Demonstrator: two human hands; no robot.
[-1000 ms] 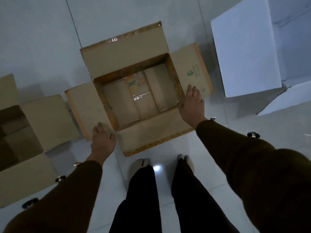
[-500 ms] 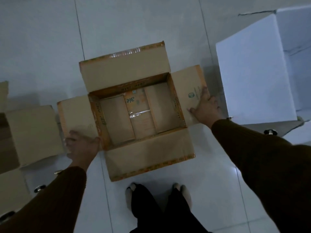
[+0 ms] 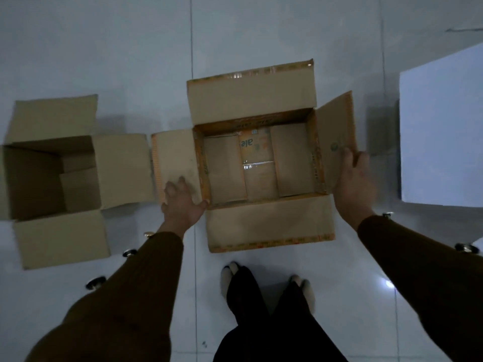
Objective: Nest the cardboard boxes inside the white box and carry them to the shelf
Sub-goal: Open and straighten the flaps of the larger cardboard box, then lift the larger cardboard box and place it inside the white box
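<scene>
Over the last second both hands had moved out from the near corners of the open brown cardboard box with orange-printed edges [image 3: 258, 165] to its two side flaps. The left hand [image 3: 183, 202] now lay spread and flat on the near end of the left flap [image 3: 176, 158], its grip open with the thumb at the box's near-left corner. The right hand [image 3: 354, 178] had its grip closed on the outer edge of the right flap [image 3: 335, 134], which stood tilted up rather than lying flat. That looked like the start of a lift, with nesting not yet begun: the box sat on the pale tiled floor [image 3: 130, 48], empty apart from its folded bottom flaps, and well apart from the large white box [image 3: 441, 142] at the right. A second, plain brown cardboard box [image 3: 55, 178] stood open just beside the left flap, untouched. The white box was cut off by the frame's right edge, so its opening and depth could not be judged. The second box was cropped at the left. No shelf was in view. The right fingertips were hidden behind the flap, and dim light and blur made the printing on the box hard to read.
</scene>
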